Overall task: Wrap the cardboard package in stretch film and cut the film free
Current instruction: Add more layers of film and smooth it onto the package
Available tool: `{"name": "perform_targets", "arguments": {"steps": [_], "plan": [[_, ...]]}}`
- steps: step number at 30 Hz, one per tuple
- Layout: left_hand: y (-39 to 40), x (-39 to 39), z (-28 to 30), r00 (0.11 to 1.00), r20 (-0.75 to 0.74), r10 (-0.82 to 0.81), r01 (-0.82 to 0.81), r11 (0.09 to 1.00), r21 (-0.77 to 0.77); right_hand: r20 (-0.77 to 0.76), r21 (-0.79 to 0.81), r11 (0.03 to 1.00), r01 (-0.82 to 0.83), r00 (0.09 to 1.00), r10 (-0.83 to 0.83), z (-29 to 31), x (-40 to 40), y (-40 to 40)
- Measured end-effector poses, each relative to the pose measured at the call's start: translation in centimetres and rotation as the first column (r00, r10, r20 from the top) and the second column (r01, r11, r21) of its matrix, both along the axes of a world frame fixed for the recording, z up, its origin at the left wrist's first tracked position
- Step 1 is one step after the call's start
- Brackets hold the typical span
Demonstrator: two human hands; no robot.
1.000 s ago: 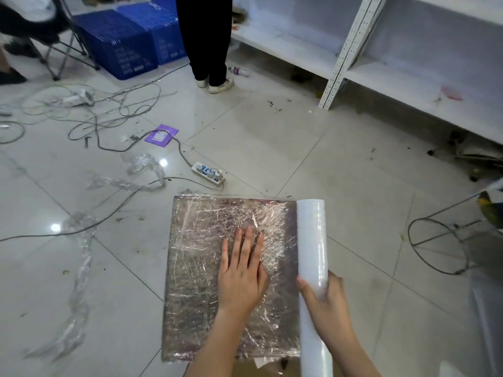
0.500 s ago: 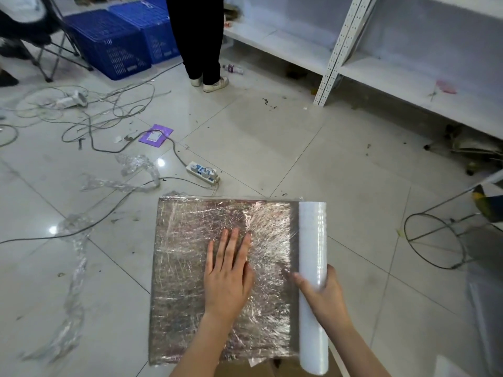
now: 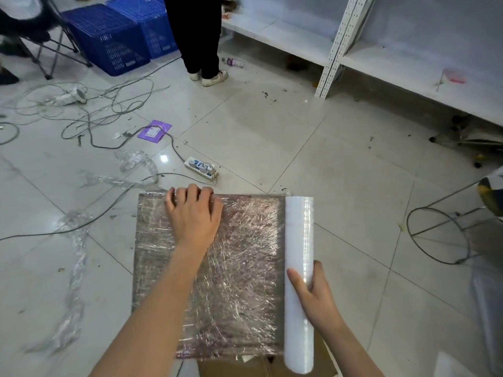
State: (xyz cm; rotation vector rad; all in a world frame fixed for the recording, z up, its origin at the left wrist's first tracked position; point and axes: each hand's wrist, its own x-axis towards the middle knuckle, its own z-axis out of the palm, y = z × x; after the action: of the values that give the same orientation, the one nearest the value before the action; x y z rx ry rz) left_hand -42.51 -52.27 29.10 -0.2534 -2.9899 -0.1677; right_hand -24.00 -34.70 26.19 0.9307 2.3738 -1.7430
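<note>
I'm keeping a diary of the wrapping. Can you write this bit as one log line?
left hand: grips package far edge | right hand: holds film roll at right edge | film: uncut

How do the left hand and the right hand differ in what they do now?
The left hand curls its fingers over the far edge of the wrapped cardboard package; the right hand grips the stretch film roll beside the package's right edge. Left reaches far; right stays near. Both hold something.

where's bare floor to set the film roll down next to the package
Right of the film roll: bare tile out to the wire ring stand. Beyond the package, tile is bare right of the power strip. The left is crowded: cables and film scraps.
</note>
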Motion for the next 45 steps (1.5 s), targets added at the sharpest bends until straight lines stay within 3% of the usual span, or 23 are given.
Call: {"name": "perform_targets", "arguments": {"steps": [2, 4, 6, 9, 11, 13, 15, 21, 24, 27, 29, 31, 32, 34, 35, 38, 41, 45], "plan": [[1.9, 0.1, 1.1, 0.998, 0.057, -0.018, 0.025, 0.993, -0.115, -0.011, 0.004, 1.000, 0.024, 1.000, -0.024, -0.1, 0.0, 0.1], [4.4, 1.0, 1.2, 0.974, 0.099, -0.204, 0.217, 0.965, -0.147, -0.011, 0.016, 1.000, 0.022, 1.000, -0.022, -0.2, 0.0, 0.3], [6.3, 2.0, 0.7, 0.915, 0.114, -0.386, 0.396, 0.914, -0.084, -0.006, 0.031, 1.000, 0.005, 1.000, -0.005, -0.2, 0.0, 0.4], [6.0, 1.2, 0.7, 0.878, 0.102, -0.468, 0.470, 0.883, 0.001, -0.011, 0.036, 0.999, 0.002, 1.000, -0.002, -0.3, -0.2, 0.7], [3.9, 0.0, 1.3, 0.926, 0.055, -0.374, 0.374, 0.927, 0.005, -0.014, 0.037, 0.999, 0.008, 1.000, -0.008, -0.4, -0.4, 0.8], [-0.1, -1.7, 1.4, 0.993, 0.060, -0.102, 0.105, 0.993, -0.046, -0.010, 0.036, 0.999, 0.009, 1.000, -0.008, -0.5, -0.3, 0.8], [-4.1, -3.0, 1.1, 0.991, 0.096, 0.095, -0.088, 0.993, -0.074, -0.004, 0.034, 0.999, -0.003, 1.000, 0.003, -0.7, -0.1, 0.6], [-5.0, -2.7, 0.8, 0.987, -0.036, 0.157, -0.150, 0.977, 0.151, -0.008, -0.072, 0.994, 0.081, 0.997, -0.082, -0.8, 0.6, 0.0], [-5.3, -3.5, 0.8, 0.947, 0.036, 0.319, -0.319, 0.922, 0.222, 0.026, -0.126, 0.987, 0.096, 0.995, -0.094, -0.9, 0.7, 0.1], [-5.7, -4.3, 1.2, 0.922, 0.103, 0.372, -0.382, 0.838, 0.389, 0.029, -0.134, 0.984, 0.115, 0.993, -0.112, -0.8, 0.5, -0.1], [-5.1, -4.0, 2.0, 0.921, 0.063, 0.385, -0.383, 0.862, 0.332, 0.020, -0.138, 0.981, 0.137, 0.991, -0.135, -0.8, 0.6, 0.0], [-2.9, -2.0, 2.4, 0.965, -0.041, 0.257, -0.256, 0.966, 0.035, 0.021, -0.130, 0.983, 0.130, 0.992, -0.128, -0.8, 0.9, 0.1], [-1.1, -0.6, 2.3, 0.993, -0.065, 0.101, -0.107, 0.991, -0.087, 0.027, -0.121, 0.986, 0.117, 0.993, -0.115, -0.8, 1.0, 0.1], [2.1, 2.7, 0.7, 0.966, -0.048, -0.252, 0.247, 0.964, -0.094, 0.045, -0.125, 0.989, 0.083, 0.996, -0.078, -0.8, 1.4, 0.1], [3.3, 3.8, -0.1, 0.938, -0.009, -0.346, 0.345, 0.937, -0.062, 0.050, -0.156, 0.985, 0.070, 0.997, -0.063, -0.8, 1.6, 0.2], [4.2, 4.2, -1.6, 0.922, 0.008, -0.387, 0.387, 0.922, 0.005, 0.041, -0.213, 0.977, 0.033, 0.999, -0.025, -0.4, 1.9, 0.9], [4.3, 3.7, -1.6, 0.925, -0.007, -0.380, 0.380, 0.925, -0.014, 0.056, -0.059, 0.998, 0.019, 0.998, -0.016, 0.2, 1.4, 1.6], [4.3, 3.0, -1.4, 0.923, -0.044, -0.382, 0.383, 0.924, 0.005, 0.021, 0.123, 0.983, 0.134, 0.990, -0.138, 0.8, 0.4, 2.0]]}}
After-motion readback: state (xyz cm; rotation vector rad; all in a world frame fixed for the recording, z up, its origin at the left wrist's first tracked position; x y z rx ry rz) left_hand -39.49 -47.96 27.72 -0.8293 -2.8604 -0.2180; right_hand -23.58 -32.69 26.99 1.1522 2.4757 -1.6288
